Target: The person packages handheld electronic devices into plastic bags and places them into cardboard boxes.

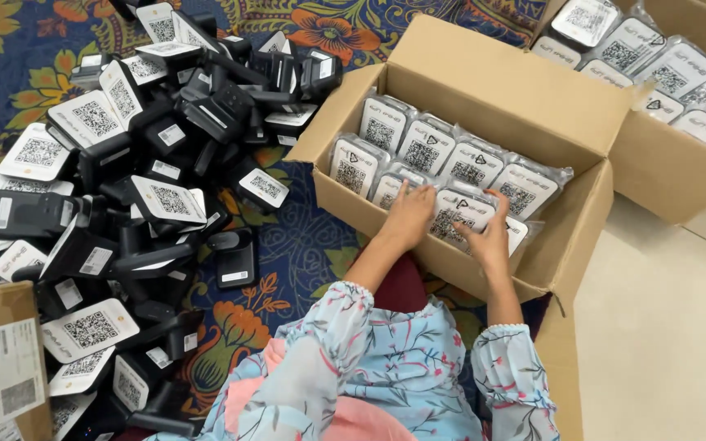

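An open cardboard box (pixel 525 106) sits on the floor in front of me, filled with several plastic-wrapped white code-printed stands (pixel 426 147) standing in rows. Both my hands reach into its near side. My left hand (pixel 408 214) lies flat on a wrapped stand (pixel 461 214) in the front row, fingers together. My right hand (pixel 490 233) presses the same packet from its right side, thumb up. Neither hand lifts anything clear of the box.
A large heap of unwrapped black stands with white code plates (pixel 124 188) covers the patterned rug (pixel 304 253) at left. A second box of wrapped stands (pixel 663 73) is at top right. Another carton corner (pixel 2 367) is at bottom left. Pale tiled floor (pixel 663 327) is at right.
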